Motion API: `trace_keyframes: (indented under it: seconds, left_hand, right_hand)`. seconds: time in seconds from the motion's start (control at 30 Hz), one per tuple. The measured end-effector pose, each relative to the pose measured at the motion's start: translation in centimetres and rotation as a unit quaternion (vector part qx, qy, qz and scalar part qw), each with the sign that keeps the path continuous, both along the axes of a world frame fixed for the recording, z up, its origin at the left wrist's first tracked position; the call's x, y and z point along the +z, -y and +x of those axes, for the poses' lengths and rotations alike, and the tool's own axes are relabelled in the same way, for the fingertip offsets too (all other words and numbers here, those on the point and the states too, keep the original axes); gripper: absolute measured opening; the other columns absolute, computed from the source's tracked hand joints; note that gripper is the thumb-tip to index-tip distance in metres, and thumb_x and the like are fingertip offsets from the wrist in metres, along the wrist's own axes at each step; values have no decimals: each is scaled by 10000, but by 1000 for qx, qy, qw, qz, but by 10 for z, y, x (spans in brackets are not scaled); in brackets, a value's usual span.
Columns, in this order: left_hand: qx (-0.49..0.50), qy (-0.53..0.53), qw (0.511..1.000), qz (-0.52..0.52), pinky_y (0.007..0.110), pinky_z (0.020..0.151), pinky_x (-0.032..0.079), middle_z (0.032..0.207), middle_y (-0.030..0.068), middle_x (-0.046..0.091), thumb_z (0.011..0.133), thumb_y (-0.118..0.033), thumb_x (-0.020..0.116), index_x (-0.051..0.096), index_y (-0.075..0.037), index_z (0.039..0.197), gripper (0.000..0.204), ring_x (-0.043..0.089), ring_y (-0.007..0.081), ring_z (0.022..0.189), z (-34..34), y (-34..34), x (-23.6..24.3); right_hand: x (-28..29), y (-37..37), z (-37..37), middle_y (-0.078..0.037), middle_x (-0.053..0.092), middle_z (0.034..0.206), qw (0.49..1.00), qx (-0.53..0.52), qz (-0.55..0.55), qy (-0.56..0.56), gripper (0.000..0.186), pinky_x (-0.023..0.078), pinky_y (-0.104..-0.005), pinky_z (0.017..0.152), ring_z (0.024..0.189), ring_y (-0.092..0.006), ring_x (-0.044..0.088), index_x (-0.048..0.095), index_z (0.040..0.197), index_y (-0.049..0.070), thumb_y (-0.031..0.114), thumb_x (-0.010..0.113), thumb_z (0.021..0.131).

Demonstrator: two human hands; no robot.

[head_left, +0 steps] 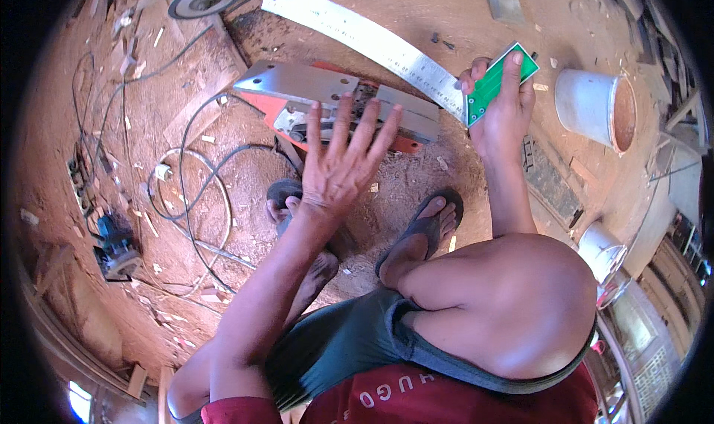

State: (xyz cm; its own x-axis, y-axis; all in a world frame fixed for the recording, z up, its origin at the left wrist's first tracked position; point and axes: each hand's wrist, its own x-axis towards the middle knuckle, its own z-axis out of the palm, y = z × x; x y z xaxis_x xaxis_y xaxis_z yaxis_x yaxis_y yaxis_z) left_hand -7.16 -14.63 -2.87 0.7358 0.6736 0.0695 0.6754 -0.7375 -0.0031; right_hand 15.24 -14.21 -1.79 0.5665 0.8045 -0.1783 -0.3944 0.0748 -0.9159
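Note:
An electric planer with an orange-red body lies upside down on the ground in front of me, its metal sole plates facing up. My left hand is spread over its middle, fingers apart and gripping nothing; whether the fingertips touch the metal I cannot tell. To the right, my right hand is closed around the green handle of a try square, thumb lying along its face. The square's long silver blade reaches up and left, beyond the planer's far side.
Cables loop over the dusty, chip-strewn ground at left, near a teal power tool. A round disc lies at far left. On the right stand a whitish bucket and a smaller one. My sandalled feet are close to the planer.

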Motion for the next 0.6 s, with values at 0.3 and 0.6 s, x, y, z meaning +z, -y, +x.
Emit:
trace_keyframes:
  seconds: [0.3, 0.6]
  left_hand:
    - [3, 59, 996, -62, 564, 1140, 332, 1375, 61, 557, 693, -241, 836, 502, -134, 1410, 798, 505, 313, 1286, -4, -27, 10]
    - [0, 100, 991, -86, 479, 1001, 459, 1242, 136, 609, 607, -286, 893, 541, -80, 1332, 832, 565, 370, 1161, 11, -64, 31]
  right_hand:
    - [-6, 25, 30, -102, 574, 763, 995, -82, 22, -48, 267, 485, -354, 633, 656, -213, 560, 444, 971, 121, 360, 504, 1074]
    - [-5, 40, 49, -117, 591, 789, 990, -124, 55, -35, 276, 488, -343, 617, 654, -225, 571, 447, 972, 116, 364, 525, 1064]
